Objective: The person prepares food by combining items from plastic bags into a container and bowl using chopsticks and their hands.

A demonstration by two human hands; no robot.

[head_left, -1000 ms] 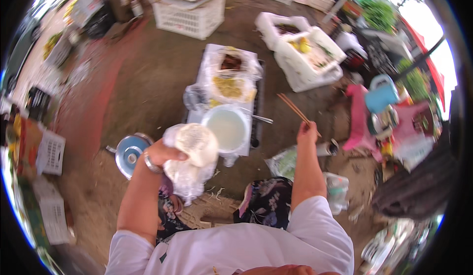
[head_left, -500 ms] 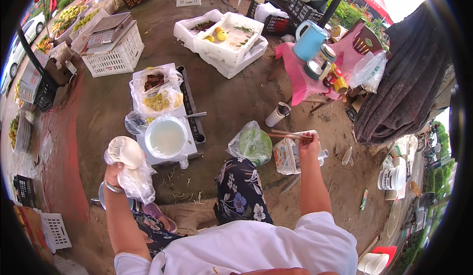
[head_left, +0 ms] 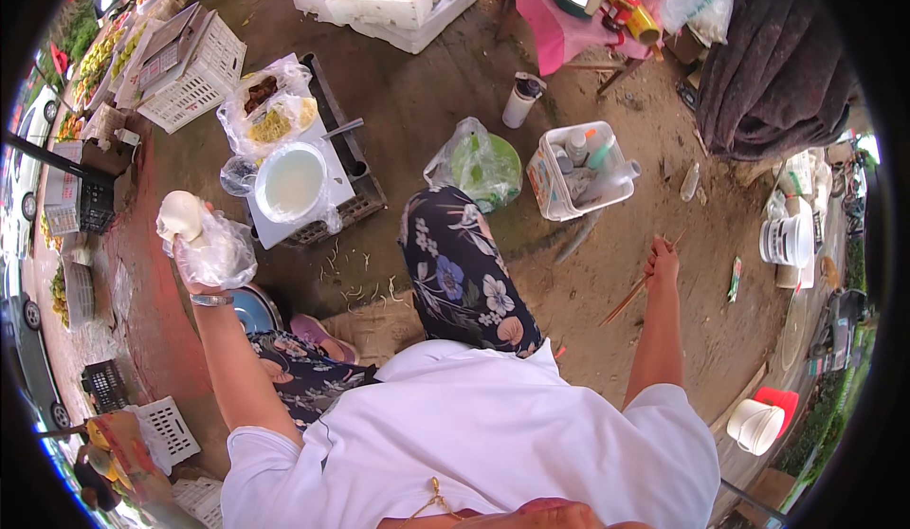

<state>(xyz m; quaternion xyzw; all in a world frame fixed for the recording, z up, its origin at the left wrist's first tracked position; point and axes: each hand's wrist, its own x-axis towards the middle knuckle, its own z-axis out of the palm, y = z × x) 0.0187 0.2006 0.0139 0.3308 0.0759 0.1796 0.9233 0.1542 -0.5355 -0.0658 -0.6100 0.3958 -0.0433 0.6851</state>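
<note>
My left hand [head_left: 188,271] is raised at the left, closed around a clear plastic bag [head_left: 223,256] with a round white steamed bun [head_left: 179,216] showing out of it. To its right, a white bowl [head_left: 316,218] of pale cloudy liquid stands on a low white board, a spoon handle [head_left: 343,128] beside it. Behind the bowl lie opened bags with yellow shredded food [head_left: 270,127] and dark brown food [head_left: 260,95]. Out to the right, over bare ground, my right hand [head_left: 663,262] grips a pair of wooden chopsticks [head_left: 623,302] that slant down toward my body.
A white tub [head_left: 567,211] of bottles stands ahead of my right hand. Left of it are a green bowl [head_left: 493,164] in plastic and an upright flask [head_left: 520,100]. Foam boxes [head_left: 412,12] and a pink-covered table [head_left: 550,31] lie farther off. A blue round lid-like thing [head_left: 254,309] is by my foot.
The view has tipped downward, so the surroundings sit higher. My right hand has moved away from the tub to the right, and the chopsticks have swung to point down and inward.
</note>
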